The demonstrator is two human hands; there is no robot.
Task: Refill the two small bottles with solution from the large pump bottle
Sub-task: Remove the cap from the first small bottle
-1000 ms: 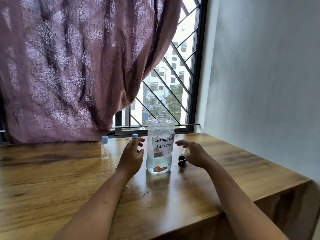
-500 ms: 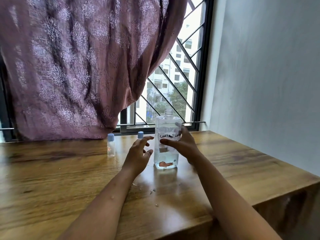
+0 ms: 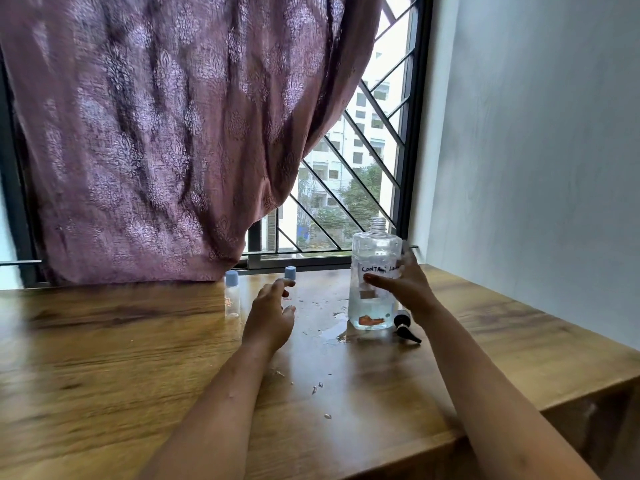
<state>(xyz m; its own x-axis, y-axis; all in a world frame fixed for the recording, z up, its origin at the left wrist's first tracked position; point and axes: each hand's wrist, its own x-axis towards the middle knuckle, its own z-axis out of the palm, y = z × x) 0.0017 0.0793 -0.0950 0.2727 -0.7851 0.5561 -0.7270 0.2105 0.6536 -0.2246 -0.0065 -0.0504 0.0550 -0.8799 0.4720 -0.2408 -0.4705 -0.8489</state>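
The large clear bottle (image 3: 372,271), open at the neck and bearing a handwritten label, stands upright on the wooden table (image 3: 104,358) with a little liquid at the bottom. My right hand (image 3: 403,287) grips its right side. Its black pump head (image 3: 405,327) lies on the table just right of the base. Two small clear bottles with blue caps stand near the window: one (image 3: 232,296) at the left, the other (image 3: 290,275) partly hidden behind my left hand (image 3: 272,313). That hand hovers with relaxed fingers right in front of the second small bottle.
Spilled liquid (image 3: 325,327) and small scraps (image 3: 317,388) lie on the table between my hands. A purple curtain (image 3: 156,140) hangs over the barred window (image 3: 349,188). A grey wall (image 3: 536,150) bounds the right side. The table's front edge drops off at the lower right.
My right hand went from the pump head to the large bottle, took hold of it and shifted it rightward. My left hand reached forward toward the second small bottle.
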